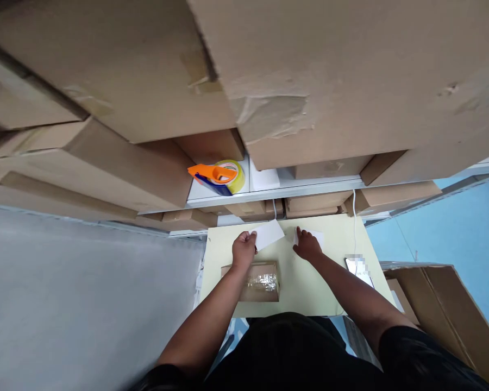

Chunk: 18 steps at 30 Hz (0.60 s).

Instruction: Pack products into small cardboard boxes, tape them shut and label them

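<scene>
White paper is pinched in the left hand (244,248): its fingers close on the near end of a white slip (269,234), which sticks out toward 2 o'clock over the pale yellow tabletop (309,293). At 3 o'clock from it, a short way apart, the right hand (307,245) lies knuckles up with its fingertips on a second white sheet (317,237) that rests on the tabletop. I cannot tell whether those fingers grip the sheet or only press on it. At 6 o'clock of the left hand, under the wrist, sits a small cardboard box (253,285) with a patch of clear tape across its top. A phone (359,270) lies near the tabletop's right edge, at 4 o'clock of the right hand, and a white cable (354,217) runs from beside it up to the shelf (269,193). On that shelf, at 11 o'clock of the left hand, rests an orange tape dispenser (214,175) with a yellowish roll. Big cardboard boxes (330,81) fill the shelves above, and another carton (444,309) stands at 4 o'clock beside the blue floor (464,228).
</scene>
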{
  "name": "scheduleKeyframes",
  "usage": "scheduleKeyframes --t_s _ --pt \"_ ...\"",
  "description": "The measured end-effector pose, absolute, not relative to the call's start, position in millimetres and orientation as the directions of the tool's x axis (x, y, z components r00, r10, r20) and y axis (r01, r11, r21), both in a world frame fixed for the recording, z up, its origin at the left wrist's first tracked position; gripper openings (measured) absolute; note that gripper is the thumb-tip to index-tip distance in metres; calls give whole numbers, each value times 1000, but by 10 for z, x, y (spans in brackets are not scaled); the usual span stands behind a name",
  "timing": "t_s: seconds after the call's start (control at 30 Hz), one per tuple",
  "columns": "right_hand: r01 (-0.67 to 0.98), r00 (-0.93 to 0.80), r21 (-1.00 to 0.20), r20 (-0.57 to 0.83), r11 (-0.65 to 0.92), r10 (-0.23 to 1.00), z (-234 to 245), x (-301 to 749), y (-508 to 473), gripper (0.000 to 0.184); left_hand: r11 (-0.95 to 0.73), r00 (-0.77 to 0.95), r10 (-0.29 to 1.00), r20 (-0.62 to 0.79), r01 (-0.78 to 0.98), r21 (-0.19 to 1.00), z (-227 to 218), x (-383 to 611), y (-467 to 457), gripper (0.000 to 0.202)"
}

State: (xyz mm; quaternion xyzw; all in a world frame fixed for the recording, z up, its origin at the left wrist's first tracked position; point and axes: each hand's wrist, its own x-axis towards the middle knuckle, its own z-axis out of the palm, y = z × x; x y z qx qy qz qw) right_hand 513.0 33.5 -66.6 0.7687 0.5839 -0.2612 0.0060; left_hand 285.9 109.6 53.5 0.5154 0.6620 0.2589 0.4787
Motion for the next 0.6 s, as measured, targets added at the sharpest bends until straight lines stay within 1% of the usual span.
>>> scheduleKeyframes --t_s 0.07,0.13,0.2,0.27,0.3,0.37,0.4,0.43,0.47,0.5,0.53,0.57,0.6 --pt "900 182 -338 -284 -276 941 -453 5007 244 75 251 25 961 -277 348 903 764 2672 988 34" --pt "902 165 -393 -65 -177 984 -182 4770 114 71 217 47 970 -238 275 937 942 2509 869 34" --pt "901 129 -430 152 -52 980 102 4439 -23 73 219 95 966 -242 199 955 1077 2374 739 37" --pt "879 106 -474 277 40 955 355 4070 -129 71 236 168 951 -258 139 962 1194 2252 598 38" --pt "855 112 -515 305 65 946 464 3890 -164 64 241 219 940 -260 112 964 1253 2184 527 38" --pt "754 198 -656 288 43 937 653 3567 -207 42 225 362 904 -227 50 973 1375 2010 400 37" --pt "660 281 -751 232 -12 931 740 3425 -222 31 203 435 880 -190 17 979 1432 1899 353 38" --pt "527 376 -845 140 -87 916 827 3294 -238 26 173 492 858 -147 -9 985 1483 1771 323 39" --pt "359 459 -919 23 -161 888 917 3172 -256 27 140 525 844 -109 -20 990 1524 1630 312 38" --pt "174 514 -961 -98 -216 852 1010 3056 -280 30 108 530 844 -87 -9 994 1554 1482 320 36" --pt "-3 538 -971 -203 -239 818 1106 2946 -308 31 86 516 852 -84 19 996 1573 1335 345 32" --pt "-150 539 -960 -278 -234 795 1204 2840 -339 31 81 500 861 -97 55 995 1581 1194 384 29" --pt "-260 527 -941 -326 -216 785 1299 2737 -373 29 90 495 861 -119 83 993 1584 1065 429 26"
